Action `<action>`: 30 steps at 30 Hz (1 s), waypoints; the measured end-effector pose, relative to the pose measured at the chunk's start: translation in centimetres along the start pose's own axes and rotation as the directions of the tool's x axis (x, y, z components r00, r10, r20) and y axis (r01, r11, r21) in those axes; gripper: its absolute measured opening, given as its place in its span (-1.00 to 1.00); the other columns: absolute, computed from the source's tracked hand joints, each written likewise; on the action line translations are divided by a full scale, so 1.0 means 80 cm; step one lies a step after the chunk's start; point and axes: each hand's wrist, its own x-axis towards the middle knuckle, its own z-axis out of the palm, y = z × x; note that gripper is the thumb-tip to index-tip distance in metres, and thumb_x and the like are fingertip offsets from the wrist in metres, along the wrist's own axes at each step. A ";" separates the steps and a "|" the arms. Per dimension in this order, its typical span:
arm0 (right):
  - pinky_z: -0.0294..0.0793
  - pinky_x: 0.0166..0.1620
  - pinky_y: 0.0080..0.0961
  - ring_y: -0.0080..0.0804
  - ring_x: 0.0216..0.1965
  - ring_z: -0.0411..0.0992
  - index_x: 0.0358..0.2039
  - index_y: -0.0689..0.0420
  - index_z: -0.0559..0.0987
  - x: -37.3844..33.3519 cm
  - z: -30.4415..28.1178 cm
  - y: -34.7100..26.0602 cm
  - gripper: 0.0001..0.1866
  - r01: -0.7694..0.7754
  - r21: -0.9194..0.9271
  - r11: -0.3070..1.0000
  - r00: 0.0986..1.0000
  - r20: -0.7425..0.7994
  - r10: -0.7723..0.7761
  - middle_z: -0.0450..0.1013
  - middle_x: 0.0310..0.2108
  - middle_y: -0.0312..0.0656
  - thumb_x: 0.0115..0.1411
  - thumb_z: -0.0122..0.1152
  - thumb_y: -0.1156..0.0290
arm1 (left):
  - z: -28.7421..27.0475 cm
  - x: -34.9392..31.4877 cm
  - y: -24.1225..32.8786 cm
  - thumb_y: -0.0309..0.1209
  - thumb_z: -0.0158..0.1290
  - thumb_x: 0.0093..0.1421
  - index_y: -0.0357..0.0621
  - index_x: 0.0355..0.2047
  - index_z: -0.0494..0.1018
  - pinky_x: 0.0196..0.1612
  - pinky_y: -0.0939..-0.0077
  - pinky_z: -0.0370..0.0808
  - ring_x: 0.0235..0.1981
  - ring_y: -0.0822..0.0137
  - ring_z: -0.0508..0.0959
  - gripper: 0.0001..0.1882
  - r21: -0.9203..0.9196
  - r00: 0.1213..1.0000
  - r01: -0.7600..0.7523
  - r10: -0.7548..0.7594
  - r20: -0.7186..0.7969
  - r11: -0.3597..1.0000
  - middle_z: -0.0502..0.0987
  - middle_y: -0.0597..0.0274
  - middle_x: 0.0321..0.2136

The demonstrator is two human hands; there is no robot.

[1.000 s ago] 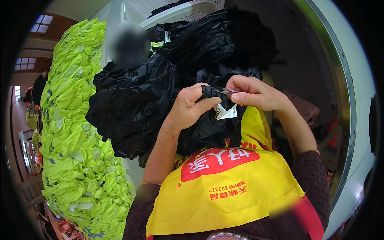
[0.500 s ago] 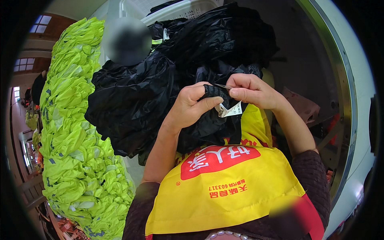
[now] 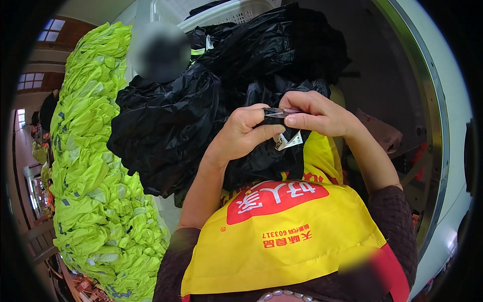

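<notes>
A shiny black garment (image 3: 171, 136) lies bunched in front of me, with more black fabric heaped behind it. My left hand (image 3: 245, 132) is closed on its gathered edge, thumb on top. A white label (image 3: 288, 140) with dark print hangs from that edge, just below the fingertips. My right hand (image 3: 314, 116) is closed around small metal thread snips (image 3: 276, 114). Their blades point left and lie across the black edge, close to the left fingers. The snips' grip is mostly hidden in the right hand.
A long heap of neon yellow-green garments (image 3: 95, 166) runs along the left. At the back stands a white plastic basket (image 3: 239, 15). A metal-edged pale table (image 3: 435, 100) curves along the right. A yellow apron (image 3: 282, 256) covers my front.
The snips have come further out to the left over the garment's edge, and their blades show more. My right hand has shifted slightly left. The left hand keeps its hold.
</notes>
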 end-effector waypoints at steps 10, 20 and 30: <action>0.08 -0.54 -0.82 -0.82 -0.62 0.12 -0.37 0.15 0.47 0.011 0.017 0.001 -0.82 0.064 0.421 0.905 0.911 -0.395 0.120 0.21 -0.65 -0.51 0.17 0.07 0.30 | -0.002 0.000 -0.003 -0.56 0.11 0.04 -0.33 -0.42 0.46 -0.41 0.65 0.35 -0.48 0.46 0.44 -0.91 0.043 1.000 -0.014 0.013 0.026 0.999 0.44 0.26 -0.50; 0.28 -0.49 -0.72 -0.73 -0.56 0.28 -0.47 0.21 0.50 0.033 0.031 -0.004 -0.80 0.083 0.289 0.954 0.808 -0.580 0.106 0.37 -0.59 -0.40 0.10 0.18 0.32 | -0.002 -0.005 -0.002 -0.59 0.09 0.03 -0.35 -0.43 0.46 -0.39 0.63 0.40 -0.46 0.43 0.49 -0.92 0.011 0.992 -0.054 0.055 -0.115 0.998 0.47 0.22 -0.47; 0.34 -0.45 -0.71 -0.67 -0.50 0.37 -0.42 0.21 0.55 0.024 0.039 -0.030 -0.89 -0.014 0.132 0.991 0.920 -0.386 0.064 0.45 -0.55 -0.30 0.02 0.24 0.46 | -0.008 -0.009 -0.008 -0.55 0.08 0.04 -0.32 -0.37 0.47 -0.35 0.60 0.39 -0.42 0.39 0.48 -0.87 0.047 0.993 -0.033 0.038 -0.113 0.998 0.47 0.19 -0.41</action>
